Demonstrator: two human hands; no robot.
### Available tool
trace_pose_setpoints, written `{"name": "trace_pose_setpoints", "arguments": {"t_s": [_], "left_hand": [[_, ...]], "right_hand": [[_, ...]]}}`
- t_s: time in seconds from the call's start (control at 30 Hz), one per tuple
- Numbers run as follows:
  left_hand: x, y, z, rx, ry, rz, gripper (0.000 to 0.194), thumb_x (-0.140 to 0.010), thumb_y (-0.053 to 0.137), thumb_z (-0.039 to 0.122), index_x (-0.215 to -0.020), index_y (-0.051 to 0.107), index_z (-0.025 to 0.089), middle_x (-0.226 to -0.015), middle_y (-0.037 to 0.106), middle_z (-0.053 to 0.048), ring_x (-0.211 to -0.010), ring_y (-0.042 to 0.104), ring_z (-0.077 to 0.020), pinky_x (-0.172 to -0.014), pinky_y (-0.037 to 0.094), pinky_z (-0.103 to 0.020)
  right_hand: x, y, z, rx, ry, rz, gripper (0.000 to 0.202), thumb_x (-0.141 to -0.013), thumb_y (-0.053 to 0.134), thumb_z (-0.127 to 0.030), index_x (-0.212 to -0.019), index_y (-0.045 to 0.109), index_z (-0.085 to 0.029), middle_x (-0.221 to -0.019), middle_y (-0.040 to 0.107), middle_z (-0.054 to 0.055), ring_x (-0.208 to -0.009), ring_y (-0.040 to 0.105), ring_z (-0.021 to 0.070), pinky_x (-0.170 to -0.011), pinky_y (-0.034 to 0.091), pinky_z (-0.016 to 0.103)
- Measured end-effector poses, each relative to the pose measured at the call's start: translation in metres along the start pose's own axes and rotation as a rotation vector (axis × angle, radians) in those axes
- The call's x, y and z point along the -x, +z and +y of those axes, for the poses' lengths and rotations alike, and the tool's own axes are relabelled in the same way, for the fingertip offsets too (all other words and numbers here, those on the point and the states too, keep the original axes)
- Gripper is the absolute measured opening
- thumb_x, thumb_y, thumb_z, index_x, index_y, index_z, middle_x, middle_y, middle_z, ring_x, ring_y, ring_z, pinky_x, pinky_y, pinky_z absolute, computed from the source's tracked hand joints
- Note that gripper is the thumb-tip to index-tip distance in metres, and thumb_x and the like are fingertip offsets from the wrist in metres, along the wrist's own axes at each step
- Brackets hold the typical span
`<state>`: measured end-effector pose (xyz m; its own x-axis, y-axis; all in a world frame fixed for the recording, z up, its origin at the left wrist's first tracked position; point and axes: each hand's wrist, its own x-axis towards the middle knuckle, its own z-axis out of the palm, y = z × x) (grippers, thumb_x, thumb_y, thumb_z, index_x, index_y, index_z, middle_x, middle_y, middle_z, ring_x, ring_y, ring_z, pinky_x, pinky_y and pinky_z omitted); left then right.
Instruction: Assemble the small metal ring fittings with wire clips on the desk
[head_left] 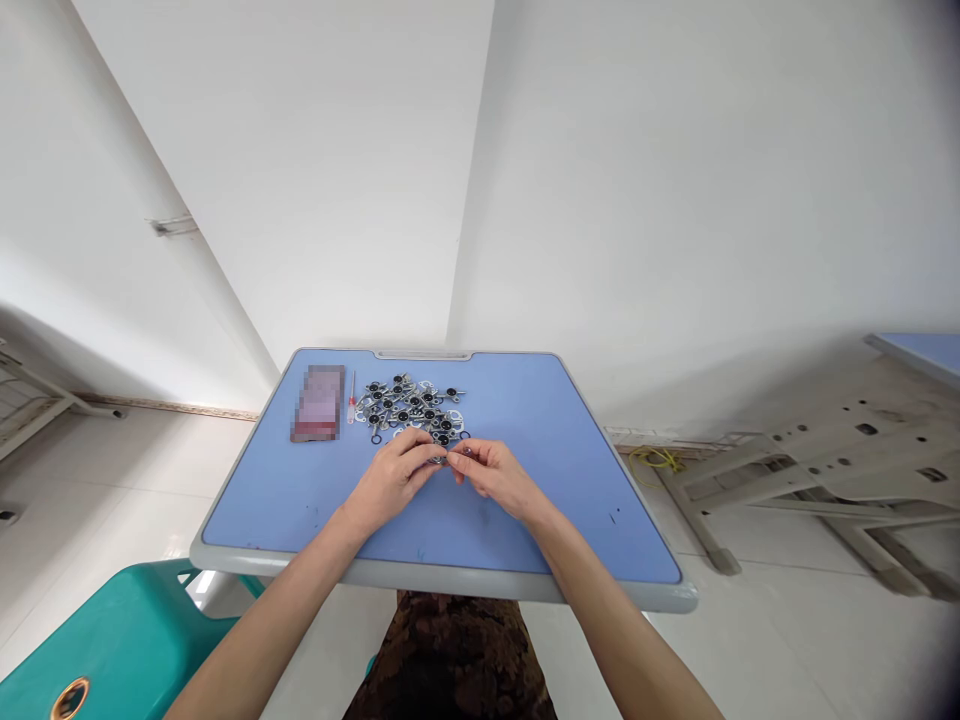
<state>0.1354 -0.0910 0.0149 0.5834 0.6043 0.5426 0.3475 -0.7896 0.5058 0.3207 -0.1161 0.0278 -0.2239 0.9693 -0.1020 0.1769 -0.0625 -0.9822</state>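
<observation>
My left hand (397, 474) and my right hand (491, 472) meet over the desk, fingertips pinched together around a small metal piece (438, 460). Fingers cover most of that piece, so its full shape is hidden. Just beyond them lies a loose pile of small metal fittings (403, 414) with round black centres. White gasket-like plates (455, 418) and a black rubber ring (376, 439) lie at the pile's edges. Left of the pile is a thin screwdriver (351, 402) with a red and clear handle.
A flat blurred rectangle (319, 403) lies on the blue desk (540, 420) at its left side. A green stool (142, 630) stands at lower left. White walls rise behind. Folded desk frames (847, 470) and a yellow cord (656, 459) are at right.
</observation>
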Motion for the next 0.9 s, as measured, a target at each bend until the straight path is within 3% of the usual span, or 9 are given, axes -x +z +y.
{"name": "trace_pose_setpoints", "arguments": {"t_s": [0.33,0.73,0.9], "left_hand": [[0.0013,0.0007,-0.0004,0.007,0.006,-0.004,0.017,-0.091,0.047,0.022,-0.104,0.059,0.02,-0.098,0.054,-0.006,-0.09,0.056,-0.0152,-0.079,0.049,-0.029],[0.0008,0.0012,0.0025,-0.044,-0.028,0.009,0.017,-0.09,0.05,0.025,-0.105,0.056,0.019,-0.097,0.058,-0.007,-0.091,0.057,-0.0176,-0.08,0.05,-0.033],[0.0009,0.0012,0.0003,-0.006,-0.055,0.053,0.015,-0.088,0.054,0.023,-0.102,0.057,0.019,-0.097,0.059,-0.006,-0.091,0.056,-0.0174,-0.079,0.049,-0.032]], "right_hand": [[-0.0014,-0.0015,-0.0011,-0.28,0.17,-0.07,0.035,-0.066,0.07,-0.046,-0.064,0.054,-0.015,-0.051,0.05,-0.005,-0.034,0.021,0.0008,-0.035,0.009,0.021],[-0.0027,0.0033,0.0005,-0.248,0.135,-0.031,0.038,-0.068,0.067,-0.049,-0.059,0.052,-0.015,-0.049,0.049,-0.005,-0.034,0.023,0.0009,-0.034,0.012,0.021],[-0.0015,0.0026,0.0011,-0.165,0.063,-0.035,0.033,-0.071,0.064,-0.048,-0.069,0.057,-0.016,-0.055,0.051,-0.004,-0.036,0.025,0.0027,-0.036,0.016,0.021]]}}
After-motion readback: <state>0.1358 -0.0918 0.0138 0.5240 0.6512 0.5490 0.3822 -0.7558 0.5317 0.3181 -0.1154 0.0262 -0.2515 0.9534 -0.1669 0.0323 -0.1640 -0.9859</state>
